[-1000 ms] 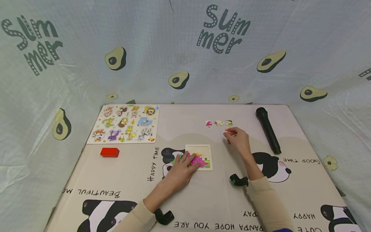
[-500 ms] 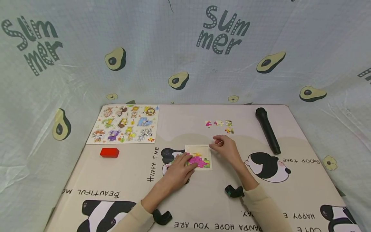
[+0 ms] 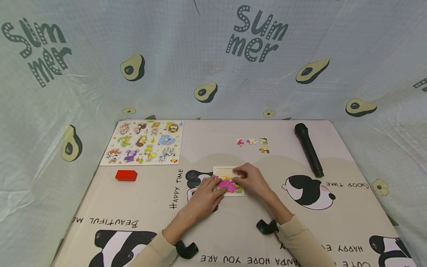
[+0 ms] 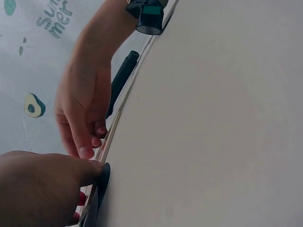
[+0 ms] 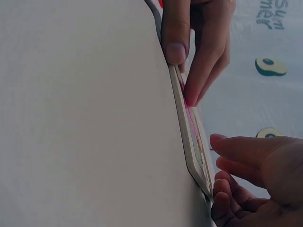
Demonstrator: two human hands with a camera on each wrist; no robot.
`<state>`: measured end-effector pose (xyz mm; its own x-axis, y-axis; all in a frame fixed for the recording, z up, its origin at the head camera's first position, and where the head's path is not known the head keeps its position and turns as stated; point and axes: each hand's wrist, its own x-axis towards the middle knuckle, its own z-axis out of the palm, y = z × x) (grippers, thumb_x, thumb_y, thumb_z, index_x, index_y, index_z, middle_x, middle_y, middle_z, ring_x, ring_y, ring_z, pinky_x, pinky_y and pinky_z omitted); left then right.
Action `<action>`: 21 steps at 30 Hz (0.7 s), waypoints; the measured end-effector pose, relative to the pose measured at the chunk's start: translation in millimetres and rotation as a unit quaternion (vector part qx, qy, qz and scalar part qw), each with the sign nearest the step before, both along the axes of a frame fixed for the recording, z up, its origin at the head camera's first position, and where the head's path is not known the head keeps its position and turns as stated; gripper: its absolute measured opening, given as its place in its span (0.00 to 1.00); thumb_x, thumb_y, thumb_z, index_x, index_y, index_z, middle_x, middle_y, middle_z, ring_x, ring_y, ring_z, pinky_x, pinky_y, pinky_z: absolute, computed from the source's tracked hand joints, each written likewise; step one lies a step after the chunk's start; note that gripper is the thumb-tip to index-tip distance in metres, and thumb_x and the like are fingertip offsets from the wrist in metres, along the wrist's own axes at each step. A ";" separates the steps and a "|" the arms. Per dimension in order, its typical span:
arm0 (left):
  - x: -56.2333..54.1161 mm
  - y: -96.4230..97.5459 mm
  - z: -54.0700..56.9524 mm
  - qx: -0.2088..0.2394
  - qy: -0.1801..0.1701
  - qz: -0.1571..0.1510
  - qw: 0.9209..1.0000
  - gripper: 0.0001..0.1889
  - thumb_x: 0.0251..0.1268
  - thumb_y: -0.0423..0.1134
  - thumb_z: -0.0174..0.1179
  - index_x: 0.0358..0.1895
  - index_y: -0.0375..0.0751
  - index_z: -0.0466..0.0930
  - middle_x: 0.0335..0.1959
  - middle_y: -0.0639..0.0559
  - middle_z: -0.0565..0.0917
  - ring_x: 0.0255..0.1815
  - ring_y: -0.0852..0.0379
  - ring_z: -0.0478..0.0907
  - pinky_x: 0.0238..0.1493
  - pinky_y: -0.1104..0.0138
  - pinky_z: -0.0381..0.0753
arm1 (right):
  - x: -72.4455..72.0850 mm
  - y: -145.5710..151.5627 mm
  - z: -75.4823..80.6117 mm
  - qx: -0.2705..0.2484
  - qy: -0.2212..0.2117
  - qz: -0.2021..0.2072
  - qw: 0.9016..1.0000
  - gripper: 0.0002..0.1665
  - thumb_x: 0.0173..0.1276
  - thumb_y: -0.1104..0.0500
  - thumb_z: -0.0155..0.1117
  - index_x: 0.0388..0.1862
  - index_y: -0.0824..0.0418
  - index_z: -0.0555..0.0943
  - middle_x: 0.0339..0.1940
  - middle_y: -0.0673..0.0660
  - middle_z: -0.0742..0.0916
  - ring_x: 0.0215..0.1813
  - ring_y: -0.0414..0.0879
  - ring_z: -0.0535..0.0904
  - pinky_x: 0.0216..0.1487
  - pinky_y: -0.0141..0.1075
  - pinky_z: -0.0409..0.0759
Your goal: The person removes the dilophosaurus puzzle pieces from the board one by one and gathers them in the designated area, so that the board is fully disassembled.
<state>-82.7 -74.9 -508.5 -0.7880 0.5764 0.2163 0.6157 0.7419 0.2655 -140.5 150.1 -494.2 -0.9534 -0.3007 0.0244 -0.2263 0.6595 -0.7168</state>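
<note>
A small cream-framed jigsaw tray (image 3: 228, 168) lies on the table, partly filled with pink, yellow and green pieces (image 3: 230, 186). My left hand (image 3: 205, 196) rests its extended fingers on the tray's left side, over some of the pieces. From the right, my right hand (image 3: 251, 180) reaches over the tray's edge with bent fingers and pinches a puzzle piece, mostly hidden by the fingertips. Beyond the tray lie loose puzzle pieces: a pink one (image 3: 240, 142), a pale one (image 3: 252, 141), and two greenish ones (image 3: 264, 150) near each other.
An animal picture board (image 3: 141, 142) lies at the back left, with a red block (image 3: 126, 175) in front of it. A black microphone-like cylinder (image 3: 309, 150) lies at the back right. Printed fabric (image 3: 173, 55) rises behind the table.
My right hand has left the loose pieces, moving left and nearer to the tray with a piece. One greenish loose piece is now uncovered. The left hand has shifted slightly and stays on the tray.
</note>
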 end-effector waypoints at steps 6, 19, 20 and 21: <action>-0.1 -0.3 -0.7 0.004 0.007 -0.004 1.000 0.15 0.73 0.46 0.59 0.59 0.52 0.83 0.65 0.44 0.78 0.73 0.39 0.70 0.72 0.42 0.69 | 1.8 -2.0 -1.4 0.014 -0.026 0.015 0.999 0.16 0.63 0.56 0.74 0.48 0.61 0.88 0.37 0.54 0.80 0.36 0.42 0.70 0.36 0.29 0.69; -0.2 -0.1 1.2 -0.007 0.003 0.002 1.000 0.16 0.74 0.47 0.57 0.60 0.53 0.83 0.67 0.45 0.77 0.74 0.41 0.69 0.73 0.44 0.68 | 0.1 -6.3 1.8 0.032 -0.047 0.035 0.998 0.13 0.65 0.58 0.72 0.47 0.61 0.86 0.39 0.55 0.79 0.37 0.43 0.69 0.37 0.30 0.68; -0.2 -0.1 1.2 -0.005 0.004 0.001 1.000 0.16 0.74 0.47 0.58 0.60 0.53 0.83 0.66 0.45 0.77 0.73 0.41 0.69 0.73 0.44 0.68 | -0.2 -6.1 1.9 0.032 -0.046 0.036 0.998 0.13 0.65 0.58 0.72 0.46 0.61 0.86 0.39 0.55 0.79 0.37 0.43 0.69 0.37 0.30 0.68; -0.1 -0.1 1.1 -0.004 0.004 0.001 1.000 0.16 0.74 0.47 0.58 0.60 0.53 0.83 0.66 0.45 0.77 0.73 0.40 0.69 0.73 0.43 0.68 | -0.5 -5.9 1.9 0.032 -0.043 0.038 0.998 0.12 0.65 0.58 0.72 0.46 0.61 0.86 0.39 0.55 0.80 0.37 0.43 0.70 0.36 0.30 0.68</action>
<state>-82.8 -75.0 -507.4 -0.7869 0.5772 0.2182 0.6168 0.7452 0.2534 -140.9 144.2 -492.3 -0.9258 -0.3696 -0.0786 -0.2157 0.6877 -0.6932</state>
